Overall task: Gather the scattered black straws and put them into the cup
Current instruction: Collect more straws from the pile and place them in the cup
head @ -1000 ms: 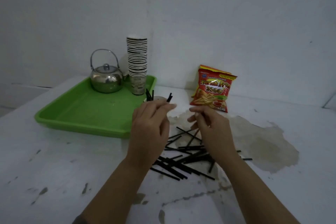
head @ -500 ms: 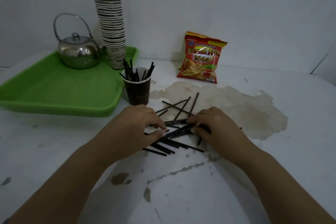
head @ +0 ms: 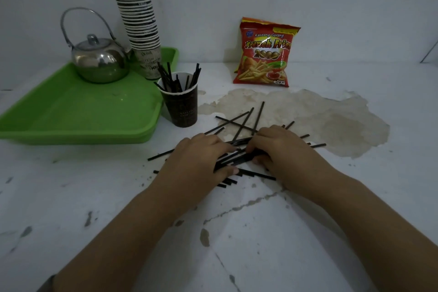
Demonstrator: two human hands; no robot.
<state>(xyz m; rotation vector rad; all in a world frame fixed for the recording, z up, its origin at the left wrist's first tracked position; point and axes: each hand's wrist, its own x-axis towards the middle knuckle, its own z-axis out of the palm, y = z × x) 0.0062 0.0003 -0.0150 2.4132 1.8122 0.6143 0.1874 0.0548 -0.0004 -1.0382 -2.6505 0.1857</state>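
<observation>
My left hand [head: 201, 159] and right hand [head: 282, 149] pinch a bundle of straws [head: 237, 159] at frame centre; the cup [head: 181, 104] stands above-left. A loose grip could drop some.

On the desk [head: 308, 232] a tray [head: 78, 116] sits at the left, carrying a kettle [head: 99, 61] and, to the kettle's right, a stack of cups [head: 138, 21]. Just beside the tray's right edge stands a cup [head: 181, 108] with straws in it. Behind and to the right, a snack bag [head: 265, 52] leans at the wall. Loose straws [head: 241, 123] lie in front of the cup, with the left hand [head: 201, 161] and right hand [head: 282, 149] resting on them, side by side.
</observation>
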